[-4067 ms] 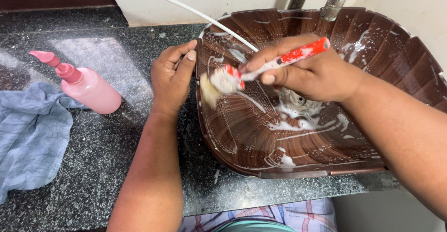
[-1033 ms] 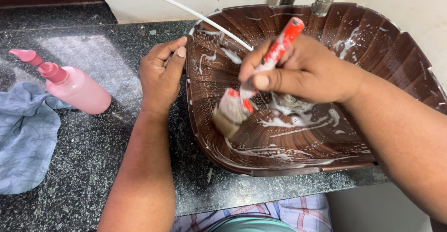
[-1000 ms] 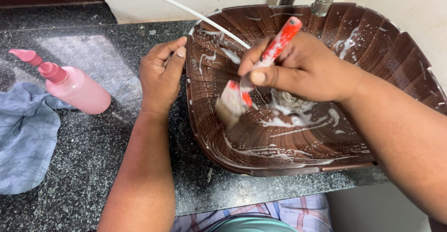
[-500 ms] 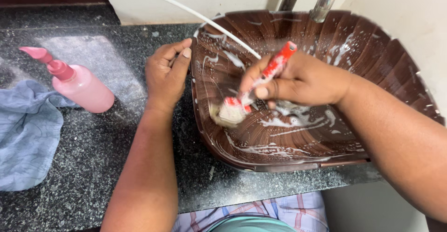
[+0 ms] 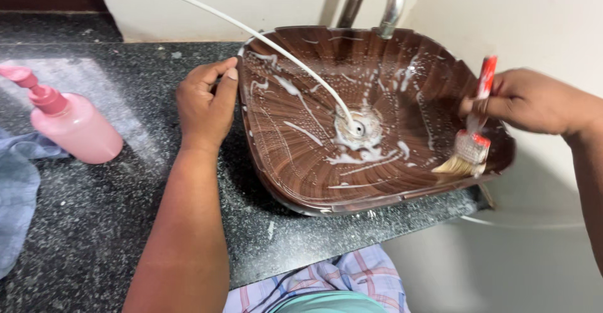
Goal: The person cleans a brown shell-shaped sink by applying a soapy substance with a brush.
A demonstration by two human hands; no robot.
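At the far left of the dark speckled granite counter lies a crumpled blue cloth, cut off by the picture's edge, and just beside it a pink pump bottle lies on its side with its nozzle pointing up and left. Further right, the left hand rests on the counter against the left rim of the brown wood-grain basin; its fingers are curled loosely and the thumb touches the rim, and it grips nothing. A thin white hose runs from the upper left down across the basin, and its end sits at the drain in the middle. Streaks and drops of white foam cover the inside of the bowl, thickest around the drain. Above the back rim stands a curved chrome tap. On the right side, the right hand is closed around the red handle of a paintbrush, which hangs nearly upright with its pale bristles down, at the basin's right rim. Whether the bristles touch the rim cannot be told. Below the counter's edge, checked cloth shows.
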